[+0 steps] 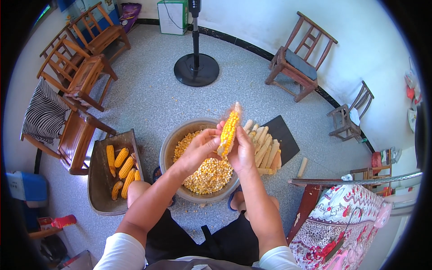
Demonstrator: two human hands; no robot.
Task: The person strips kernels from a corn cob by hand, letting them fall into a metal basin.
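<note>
My right hand (243, 150) grips a partly shelled ear of corn (230, 131), its pale tip pointing away from me and bare cob showing along part of it. On the ear's left side rest the fingers and thumb of my left hand (201, 148). Both hands are above a round metal basin (167, 141) between my feet. Loose yellow and whitish corn kernels (209, 175) fill much of its bottom. To the left, a dark scoop-shaped container (98, 189) holds several unshelled ears of corn (122, 157). Bare corncobs (265, 145) lie piled right of the basin.
A dark flat board (285, 138) lies under part of the cob pile, with one loose cob (302, 167) on the floor nearby. Ahead stands a fan's round base (196, 70). Wooden chairs (91, 81) line the left; a cushioned chair (302, 62) stands ahead right. Patterned cloth (337, 219) is at lower right.
</note>
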